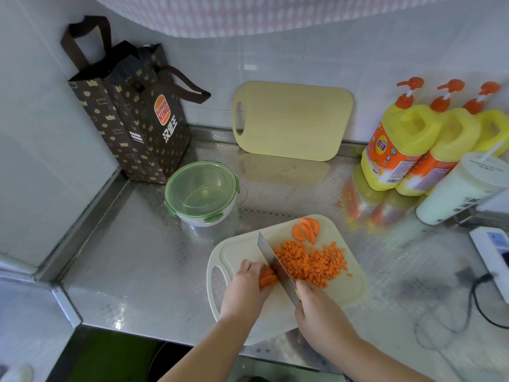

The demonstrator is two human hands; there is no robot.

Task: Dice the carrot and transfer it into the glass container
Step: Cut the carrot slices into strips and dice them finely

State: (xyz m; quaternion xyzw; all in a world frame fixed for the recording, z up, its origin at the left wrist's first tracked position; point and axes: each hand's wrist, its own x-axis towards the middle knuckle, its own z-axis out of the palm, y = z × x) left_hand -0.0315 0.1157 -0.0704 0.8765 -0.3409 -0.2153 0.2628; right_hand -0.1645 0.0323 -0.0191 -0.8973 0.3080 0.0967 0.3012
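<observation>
Our right hand (316, 307) gripped the knife (275, 264) at the board's (355, 288) near edge, its blade against the carrot strips (267, 279) that our left hand (245, 288) pinched near the board's left end. We had dice (311, 261) heaped mid-board and slices (305, 229) at its far edge. The lidded container (202, 193) stood toward the counter's (137, 257) back-left corner.

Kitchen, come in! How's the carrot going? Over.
Left hand holds carrot strips, right hand grips knife. Diced pile on board, few slices left. Lid on container.
</observation>
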